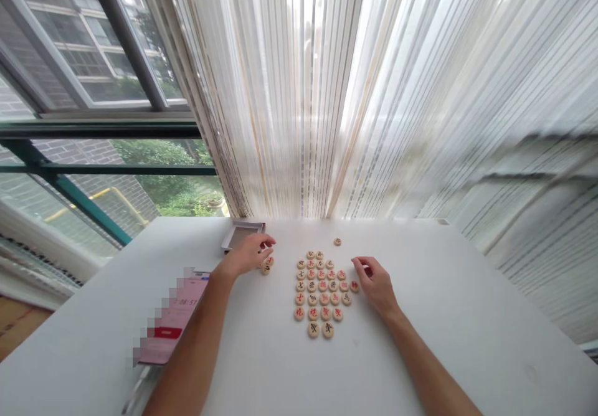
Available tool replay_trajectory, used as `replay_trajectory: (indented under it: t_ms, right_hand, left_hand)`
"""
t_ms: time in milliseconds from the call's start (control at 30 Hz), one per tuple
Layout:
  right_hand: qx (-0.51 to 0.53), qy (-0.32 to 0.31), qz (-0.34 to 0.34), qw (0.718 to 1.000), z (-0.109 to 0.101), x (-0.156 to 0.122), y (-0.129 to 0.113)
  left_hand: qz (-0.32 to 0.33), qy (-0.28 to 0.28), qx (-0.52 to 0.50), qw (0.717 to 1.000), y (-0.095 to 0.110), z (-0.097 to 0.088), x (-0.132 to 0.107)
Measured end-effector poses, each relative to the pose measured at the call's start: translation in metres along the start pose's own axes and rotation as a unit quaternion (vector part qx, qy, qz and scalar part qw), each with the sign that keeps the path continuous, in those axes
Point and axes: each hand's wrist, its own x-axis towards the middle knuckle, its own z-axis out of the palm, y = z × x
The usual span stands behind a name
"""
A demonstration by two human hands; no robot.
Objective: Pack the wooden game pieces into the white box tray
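Several round wooden chess discs (321, 291) with red and black characters lie in rows in the middle of a white table (458, 316). My left hand (247, 254) rests palm down beside a few loose discs (267, 265), its fingers curled over them; whether it holds one is hidden. My right hand (374, 282) lies at the right edge of the rows, fingers bent, the tips touching a disc (355, 286). One single disc (337, 241) sits apart, farther back.
A small grey box (240, 234) stands behind my left hand. A pink, partly pixelated sheet (175, 319) lies at the left near my forearm. Striped sheer curtains (355, 92) hang behind the table, and a window (93, 123) is at the left.
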Motion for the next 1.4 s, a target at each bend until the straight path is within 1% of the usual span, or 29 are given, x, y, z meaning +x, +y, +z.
replay_trajectory:
  t_ms: [67, 133, 400, 533, 667, 800, 967, 1067, 1133, 1233, 1333, 1400]
  right_hand:
    - [0.0, -0.002, 0.003, 1.0, 0.001, 0.0, 0.0]
    - [0.0, -0.003, 0.004, 1.0, 0.001, 0.0, 0.0]
    - [-0.006, -0.004, 0.004, 1.0, 0.001, -0.001, -0.003]
    - [-0.008, -0.002, 0.003, 1.0, 0.0, -0.002, -0.004]
    - [-0.008, 0.001, 0.0, 1.0, 0.001, -0.003, -0.005]
    - [-0.01, 0.01, -0.015, 1.0, 0.001, -0.006, -0.012]
    - [0.017, 0.011, -0.071, 0.997, 0.002, -0.017, -0.029]
    - [0.047, -0.013, -0.114, 0.992, 0.006, -0.025, -0.041]
    - [0.066, -0.043, -0.129, 0.989, 0.009, -0.031, -0.048]
    - [0.106, -0.088, -0.125, 0.983, 0.013, -0.039, -0.057]
    - [0.182, -0.133, -0.089, 0.97, 0.016, -0.045, -0.065]
    - [0.224, -0.14, -0.06, 0.963, 0.018, -0.048, -0.067]
  left_hand:
    - [0.003, -0.004, 0.023, 1.0, 0.003, -0.006, 0.0]
    - [-0.007, -0.011, 0.048, 0.999, 0.004, -0.006, 0.0]
    - [-0.039, -0.024, 0.117, 0.992, 0.0, 0.02, 0.003]
    - [-0.047, -0.025, 0.125, 0.991, -0.001, 0.028, 0.004]
    - [-0.031, -0.012, 0.116, 0.993, 0.002, 0.032, 0.006]
    - [0.014, -0.012, 0.073, 0.997, 0.013, 0.031, 0.006]
    - [0.09, -0.053, -0.024, 0.994, 0.037, 0.024, -0.001]
    - [0.134, -0.097, -0.132, 0.977, 0.056, 0.021, -0.006]
    - [0.15, -0.135, -0.178, 0.963, 0.067, 0.022, -0.009]
    - [0.16, -0.184, -0.226, 0.943, 0.081, 0.028, -0.013]
    - [0.165, -0.224, -0.259, 0.925, 0.09, 0.034, -0.016]
    - [0.168, -0.242, -0.272, 0.916, 0.095, 0.037, -0.018]
